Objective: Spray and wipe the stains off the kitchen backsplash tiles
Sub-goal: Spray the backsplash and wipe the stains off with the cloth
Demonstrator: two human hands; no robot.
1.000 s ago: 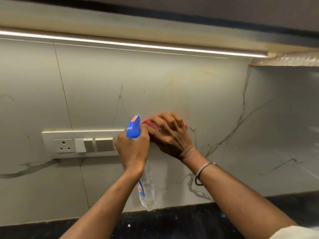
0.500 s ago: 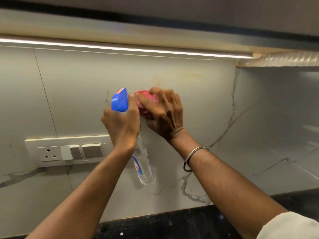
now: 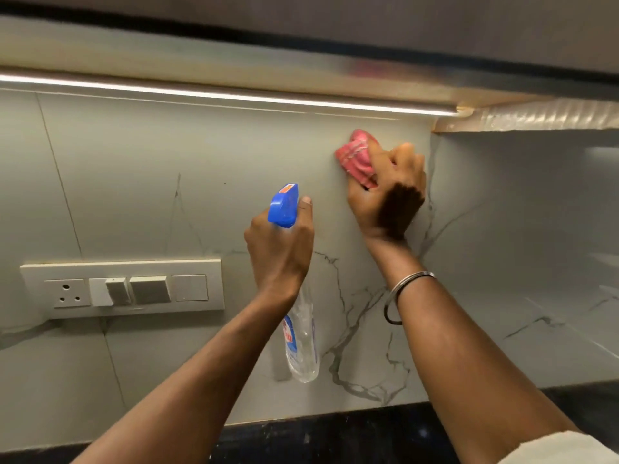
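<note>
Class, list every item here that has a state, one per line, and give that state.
spray bottle, head up, held off the counter.
left hand, grips the spray bottle.
pink cloth, bunched, against the backsplash tile.
right hand, grips the pink cloth.
light strip, lit.
socket, nothing plugged in.

Dark speckled countertop (image 3: 335,440) abuts the backsplash tiles (image 3: 134,169).

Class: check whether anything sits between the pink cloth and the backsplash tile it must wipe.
Nothing visible does. The right hand presses the pink cloth straight onto the tile; the spray bottle, in the left hand, is lower, apart.
</note>
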